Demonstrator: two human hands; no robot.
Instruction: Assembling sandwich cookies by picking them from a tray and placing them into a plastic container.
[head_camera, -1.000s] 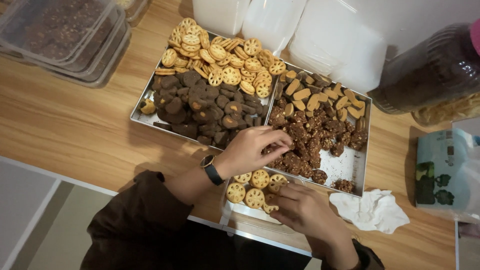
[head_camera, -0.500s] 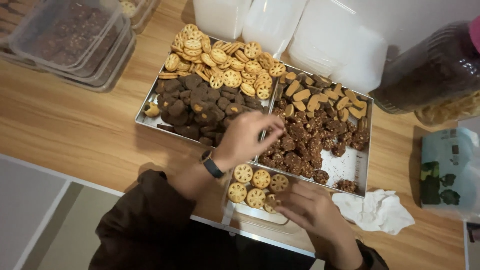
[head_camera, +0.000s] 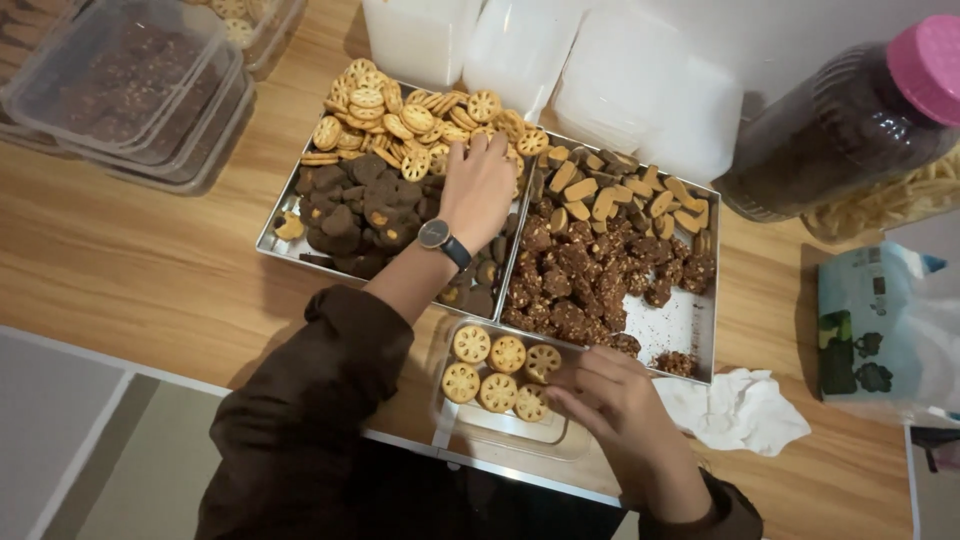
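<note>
Lotus biscuits (head_camera: 400, 125) now lie under the left hand (head_camera: 478, 185), which has reached up from the dark cookies, fingers narrowed; grip unclear. Right hand (head_camera: 620, 405), loosely curled, steadies the box (head_camera: 500, 425).

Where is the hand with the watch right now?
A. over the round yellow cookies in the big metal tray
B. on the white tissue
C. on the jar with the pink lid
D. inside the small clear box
A: the left hand, with the watch on its wrist, reaches over the round yellow cookies at the far side of the metal tray.
</note>
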